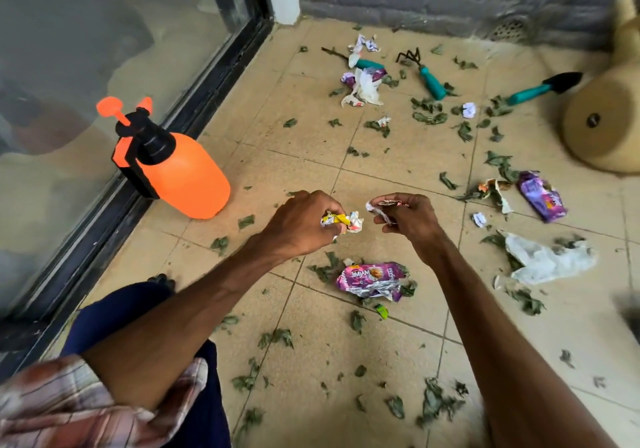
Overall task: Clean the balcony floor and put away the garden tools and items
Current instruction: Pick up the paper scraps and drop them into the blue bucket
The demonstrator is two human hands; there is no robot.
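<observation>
Gathering litter: my left hand (304,220) grips a crumpled yellow wrapper (343,221), my right hand (403,213) pinches a torn scrap (384,204). I'd bunch both into one fist, then take the purple packet (372,279) lying on the tiles just below.

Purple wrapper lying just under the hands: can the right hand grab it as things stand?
Likely yes: the purple wrapper lies on open floor near the right hand, though its fingers pinch a paper scrap.
</observation>
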